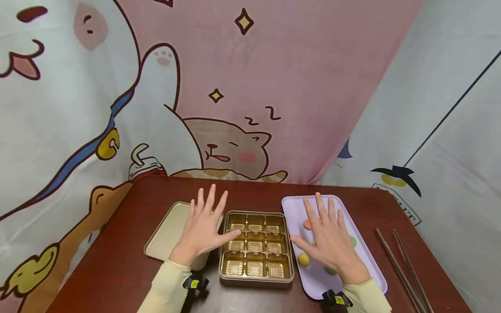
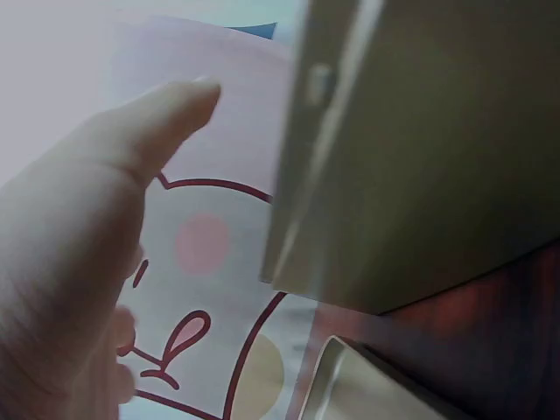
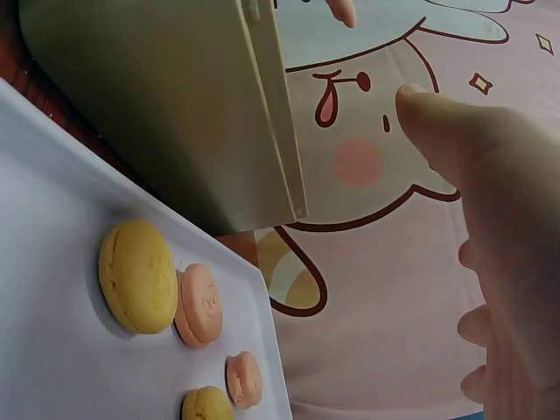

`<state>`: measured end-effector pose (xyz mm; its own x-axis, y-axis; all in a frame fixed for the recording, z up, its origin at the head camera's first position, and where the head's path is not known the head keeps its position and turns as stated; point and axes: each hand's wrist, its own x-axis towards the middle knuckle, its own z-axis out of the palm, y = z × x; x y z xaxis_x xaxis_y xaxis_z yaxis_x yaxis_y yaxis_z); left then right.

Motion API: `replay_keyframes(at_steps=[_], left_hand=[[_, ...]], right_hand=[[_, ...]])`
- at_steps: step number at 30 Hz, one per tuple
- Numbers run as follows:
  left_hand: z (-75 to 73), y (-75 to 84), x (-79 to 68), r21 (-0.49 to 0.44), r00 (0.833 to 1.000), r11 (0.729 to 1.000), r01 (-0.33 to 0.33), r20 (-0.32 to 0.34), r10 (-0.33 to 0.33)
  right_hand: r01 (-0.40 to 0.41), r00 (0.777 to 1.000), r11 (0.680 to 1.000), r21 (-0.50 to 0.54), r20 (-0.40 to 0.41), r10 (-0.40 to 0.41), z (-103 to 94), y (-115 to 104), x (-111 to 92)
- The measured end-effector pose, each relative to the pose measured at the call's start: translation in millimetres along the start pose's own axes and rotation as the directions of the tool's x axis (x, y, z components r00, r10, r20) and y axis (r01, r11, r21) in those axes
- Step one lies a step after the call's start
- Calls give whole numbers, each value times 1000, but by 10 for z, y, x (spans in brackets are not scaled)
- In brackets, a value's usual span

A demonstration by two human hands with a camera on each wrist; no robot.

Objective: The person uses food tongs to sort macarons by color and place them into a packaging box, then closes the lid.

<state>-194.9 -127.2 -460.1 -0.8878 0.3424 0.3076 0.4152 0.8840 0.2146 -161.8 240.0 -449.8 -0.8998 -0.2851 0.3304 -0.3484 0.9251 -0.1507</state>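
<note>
My left hand is held with fingers spread over the right part of a flat gold lid, its thumb reaching across the edge of a gold box. The box has a gold insert of several square compartments, and nothing lies in them. My right hand spreads its fingers above a lilac tray. On that tray are macarons: a yellow macaron, a pink macaron and a green macaron, with others partly hidden under the hand. Neither hand holds anything.
Two long metal chopsticks lie side by side to the right of the tray. Everything stands on a dark red-brown table. A cartoon-printed cloth hangs behind the table's far edge.
</note>
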Motion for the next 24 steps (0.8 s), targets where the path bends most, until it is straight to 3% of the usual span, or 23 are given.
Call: replay_keyframes(at_steps=[5, 9, 13, 18, 24], left_hand=[[-77, -27, -18, -132, 995, 991, 3, 100, 10], [-127, -69, -42, -243, 984, 970, 32, 175, 11], [-165, -122, -66, -338, 981, 941, 21, 189, 47], [-187, -178, -125, -467, 972, 884, 3, 210, 108], [-151, -239, -211, -589, 947, 806, 48, 283, 151]], right_hand=[[-13, 1000, 1000, 16, -8, 13, -52, 52, -39], [51, 990, 999, 5, -130, -50, -80, 147, -64], [68, 976, 998, -8, -208, -68, -91, 260, -155], [-26, 985, 999, -30, -172, 21, -114, 449, -369], [-184, 981, 981, -68, -74, 179, -160, 741, -619]])
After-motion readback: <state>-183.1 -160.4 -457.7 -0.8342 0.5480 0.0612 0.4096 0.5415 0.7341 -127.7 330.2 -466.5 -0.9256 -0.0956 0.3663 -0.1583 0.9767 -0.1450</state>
